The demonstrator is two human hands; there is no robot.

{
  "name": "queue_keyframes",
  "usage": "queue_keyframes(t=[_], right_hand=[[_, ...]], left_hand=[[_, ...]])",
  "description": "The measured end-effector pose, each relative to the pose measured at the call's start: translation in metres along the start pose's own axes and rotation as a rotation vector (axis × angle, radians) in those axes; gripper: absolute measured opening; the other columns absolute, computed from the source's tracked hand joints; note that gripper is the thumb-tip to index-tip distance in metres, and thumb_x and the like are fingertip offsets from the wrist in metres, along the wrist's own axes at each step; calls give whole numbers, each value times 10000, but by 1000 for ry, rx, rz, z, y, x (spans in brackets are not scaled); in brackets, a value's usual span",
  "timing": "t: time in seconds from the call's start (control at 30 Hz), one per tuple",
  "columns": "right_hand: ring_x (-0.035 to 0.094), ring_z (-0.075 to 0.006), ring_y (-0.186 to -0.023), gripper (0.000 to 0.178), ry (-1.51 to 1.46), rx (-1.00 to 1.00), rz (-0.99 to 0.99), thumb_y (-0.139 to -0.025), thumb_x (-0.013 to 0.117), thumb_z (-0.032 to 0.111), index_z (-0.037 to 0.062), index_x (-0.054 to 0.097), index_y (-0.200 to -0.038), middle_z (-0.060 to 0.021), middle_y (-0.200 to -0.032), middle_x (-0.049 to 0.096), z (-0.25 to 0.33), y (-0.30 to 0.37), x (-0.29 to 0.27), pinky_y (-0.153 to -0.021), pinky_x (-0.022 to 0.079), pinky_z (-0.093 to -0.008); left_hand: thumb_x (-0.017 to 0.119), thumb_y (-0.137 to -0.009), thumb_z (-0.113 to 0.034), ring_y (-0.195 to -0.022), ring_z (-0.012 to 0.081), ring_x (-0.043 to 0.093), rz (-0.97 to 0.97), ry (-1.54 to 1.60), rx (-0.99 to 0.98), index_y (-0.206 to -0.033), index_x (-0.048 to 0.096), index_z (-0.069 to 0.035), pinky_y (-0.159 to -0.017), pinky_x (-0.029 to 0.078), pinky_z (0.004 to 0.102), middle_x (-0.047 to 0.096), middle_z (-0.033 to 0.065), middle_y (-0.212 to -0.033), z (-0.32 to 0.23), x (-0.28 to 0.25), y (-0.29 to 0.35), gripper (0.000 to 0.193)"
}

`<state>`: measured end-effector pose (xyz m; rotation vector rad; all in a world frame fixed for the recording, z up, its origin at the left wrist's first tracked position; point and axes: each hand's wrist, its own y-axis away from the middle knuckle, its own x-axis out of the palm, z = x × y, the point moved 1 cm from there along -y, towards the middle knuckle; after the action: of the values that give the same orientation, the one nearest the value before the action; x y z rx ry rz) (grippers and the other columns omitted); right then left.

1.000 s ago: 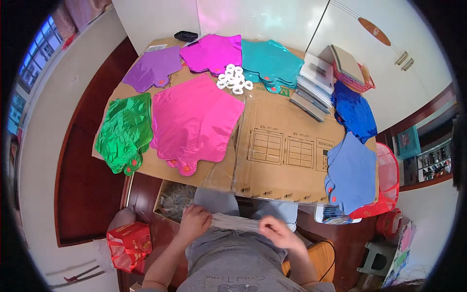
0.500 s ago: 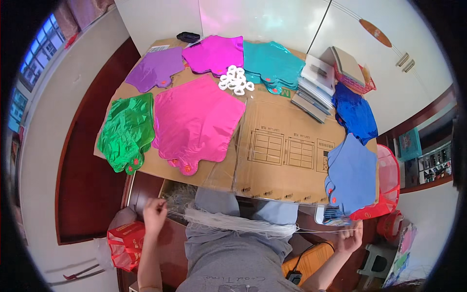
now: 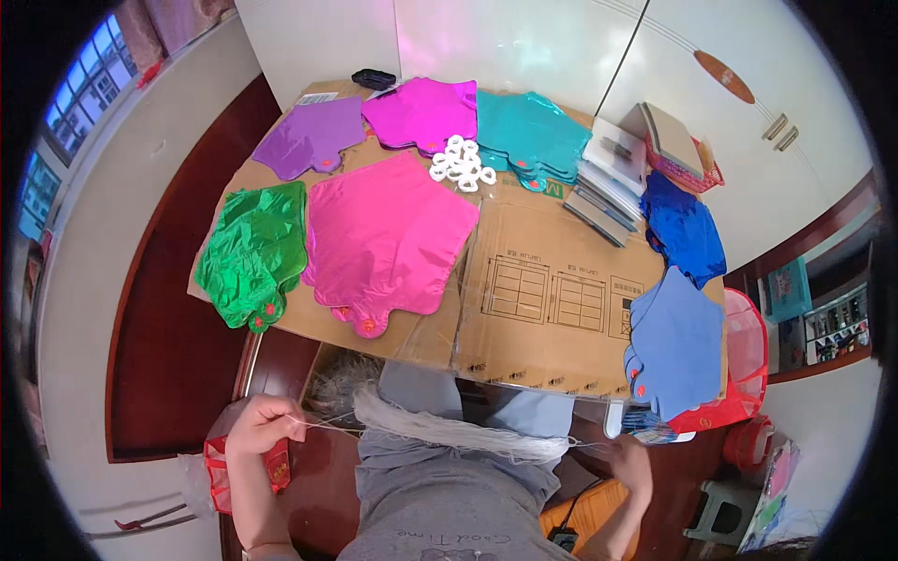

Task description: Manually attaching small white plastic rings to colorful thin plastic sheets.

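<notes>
Two bare hands are held apart on either side of a loose bundle of white thread (image 3: 458,430), which lies across the lap between them. The left hand (image 3: 265,425) is closed, thumb and fingers pinched on a thin strand that runs to the near end of the bundle. The right hand (image 3: 629,467), just past the bundle's other end, is blurred; a strand leads toward its fingers, but I cannot tell whether they grip it. Beneath the left hand is a red bag (image 3: 220,467), and below the right is a wooden seat (image 3: 603,510). Beyond both hands lies flat cardboard (image 3: 538,229). On it, ahead of the left hand, are shiny green sheets (image 3: 253,248) and, to their right, pink sheets (image 3: 393,234). Light blue sheets (image 3: 678,346) lie ahead of the right hand. Farther off, ahead of the gap between the hands, sits a small pile of white rings (image 3: 456,171).
</notes>
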<state>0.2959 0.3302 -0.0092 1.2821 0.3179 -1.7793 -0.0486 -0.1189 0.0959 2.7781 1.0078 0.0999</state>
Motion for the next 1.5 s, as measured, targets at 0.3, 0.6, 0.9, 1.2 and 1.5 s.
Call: queue_keyframes(t=[0.3, 0.6, 0.9, 1.2, 1.5], right_hand=[[503, -254, -1054, 563, -936, -882, 302, -764, 650, 204, 6, 406, -1231, -118, -1151, 524, 268, -25, -2, -885, 404, -353], [501, -81, -761, 183, -1518, -327, 814, -892, 500, 171, 24, 546, -990, -8, -835, 563, 231, -41, 67, -668, 411, -213], [552, -177, -671, 112, -852, -930, 52, -864, 506, 101, 34, 592, -889, -83, -713, 559, 246, -25, 91, -624, 427, -273], [543, -216, -671, 82, -1003, -710, 205, -826, 548, 91, 46, 598, -873, -87, -745, 580, 258, -39, 94, -641, 419, -317], [492, -218, -805, 76, -821, -921, 134, -819, 536, 101, 66, 599, -844, -27, -734, 567, 287, -35, 100, -767, 355, -342]], left_hand=[[567, -827, -139, -680, 208, 551, 516, -159, 315, -778, 585, 9, -590, 416, 298, 572, 96, -744, -85, 107, -58, 157], [576, -830, -122, -689, 137, 548, 232, 70, -113, -816, 623, 19, -637, 429, 260, 603, 67, -794, -31, 85, -62, 149], [524, -782, 18, -742, 168, 553, -306, -449, 434, -913, 626, 17, -680, 433, 263, 629, 97, -852, 12, 118, -68, 166], [574, -694, 24, -744, 202, 510, -117, -87, 240, -823, 657, -30, -668, 425, 306, 604, 73, -747, 19, 111, -52, 162], [550, -707, 6, -678, 177, 495, -149, 124, 168, -790, 642, -12, -643, 408, 289, 598, 94, -700, 18, 104, -51, 125]])
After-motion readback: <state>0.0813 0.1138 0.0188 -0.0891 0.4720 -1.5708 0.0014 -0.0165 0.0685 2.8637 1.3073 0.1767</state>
